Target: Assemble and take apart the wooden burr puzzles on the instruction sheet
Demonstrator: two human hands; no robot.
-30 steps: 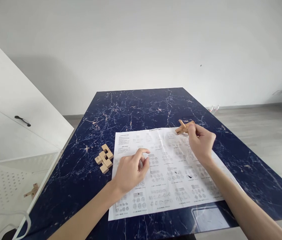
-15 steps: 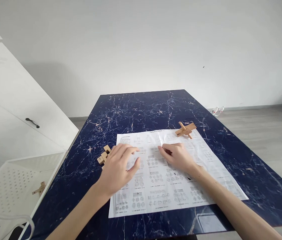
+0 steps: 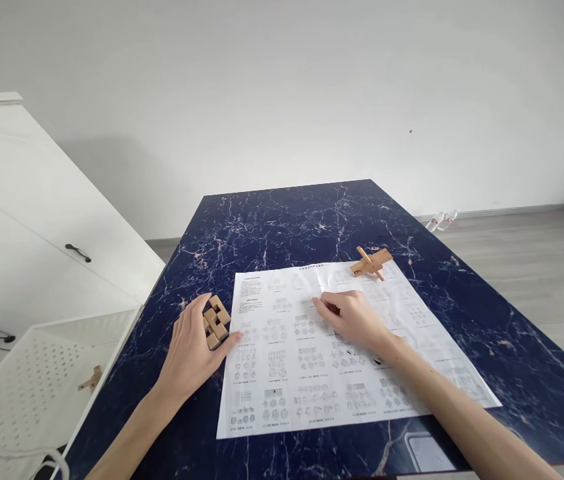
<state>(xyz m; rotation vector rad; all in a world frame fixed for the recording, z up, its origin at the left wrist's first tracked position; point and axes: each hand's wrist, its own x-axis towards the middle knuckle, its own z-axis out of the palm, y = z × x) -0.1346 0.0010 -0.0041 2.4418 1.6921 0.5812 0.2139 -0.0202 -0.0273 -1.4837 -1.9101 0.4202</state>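
Observation:
Several pale wooden puzzle blocks [image 3: 217,322] lie interlocked on the table just left of a printed instruction sheet [image 3: 257,347]. My left hand [image 3: 191,343] is spread around them, fingers along their left side and thumb at the near right; whether it touches them I cannot tell. My right hand [image 3: 352,317] rests on the upper middle of the sheet, fingers curled in with nothing visible in them. Beyond it, an assembled wooden cross-shaped puzzle [image 3: 371,264] with a stick through it sits on the sheet's far right corner.
Everything lies on a dark blue marble-patterned table [image 3: 282,227]. At its left stands a white perforated bin [image 3: 37,367] with another wooden cross piece [image 3: 91,378] inside, beside a white cabinet [image 3: 37,220]. A flat pale rectangle [image 3: 427,452] shows at the near edge.
My right hand has let go of the cross-shaped puzzle and drawn back to the sheet's middle. My left hand has moved left from the sheet to around the interlocked blocks.

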